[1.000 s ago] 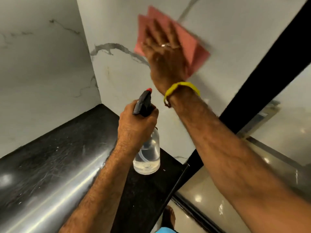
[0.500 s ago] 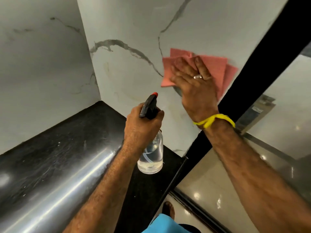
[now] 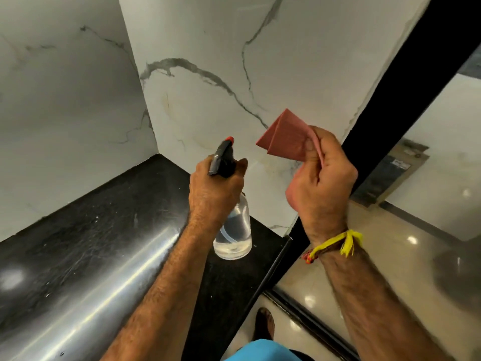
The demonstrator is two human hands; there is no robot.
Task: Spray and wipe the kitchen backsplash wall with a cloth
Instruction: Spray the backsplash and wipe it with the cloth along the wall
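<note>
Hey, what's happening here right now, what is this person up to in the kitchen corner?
A person is cleaning the white marble backsplash wall. The left hand grips a clear spray bottle over the black countertop, nozzle aimed at the wall. The right hand holds a folded pink cloth off the wall, not wiping at this moment.

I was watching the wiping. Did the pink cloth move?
Yes. The pink cloth came down and off the marble wall, below the grey vein it was wiping near. The right hand now pinches it, bunched, away from the wall.
</note>
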